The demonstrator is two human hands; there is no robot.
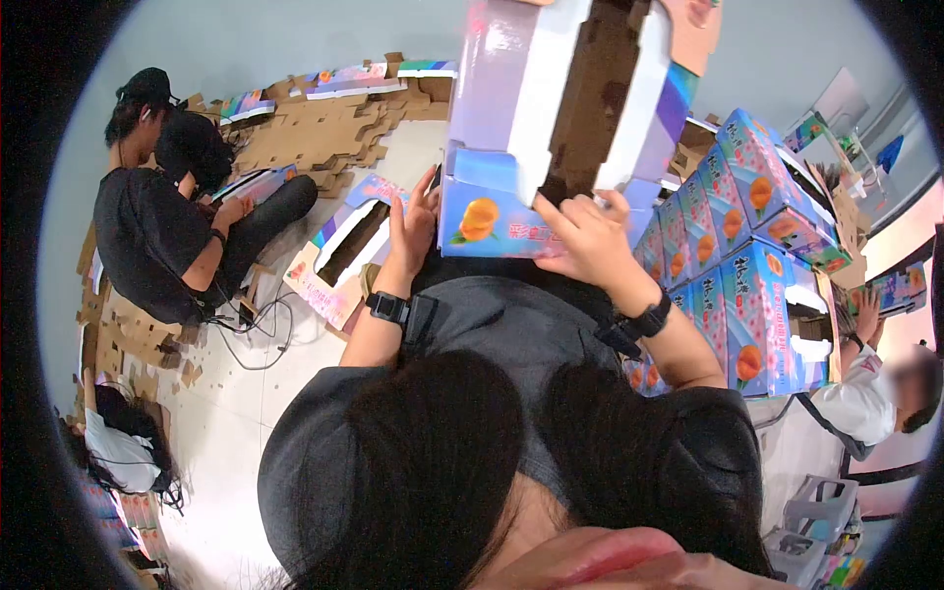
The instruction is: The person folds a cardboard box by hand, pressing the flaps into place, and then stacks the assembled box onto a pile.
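Observation:
In front of me stands a printed cardboard fruit box (pixel 482 172), purple and blue with an orange fruit picture and a long dark opening framed by white flaps. My left hand (pixel 413 231) is at its left side, fingers curled at the edge and thumb raised. My right hand (pixel 588 234) grips the near end by the opening, index finger reaching toward the slot and thumb lower on the printed panel. The box's top runs out of view. Another open carton (pixel 339 246) lies on the floor by my left wrist.
Stacked finished boxes (pixel 733 265) rise at my right. A person in black (pixel 157 226) sits at the left with a carton, near cables (pixel 261 334). Flat cardboard pieces (pixel 305 138) cover the floor by the wall. A person in white (pixel 865 398) handles cardboard at right; grey stools (pixel 821 506) stand below.

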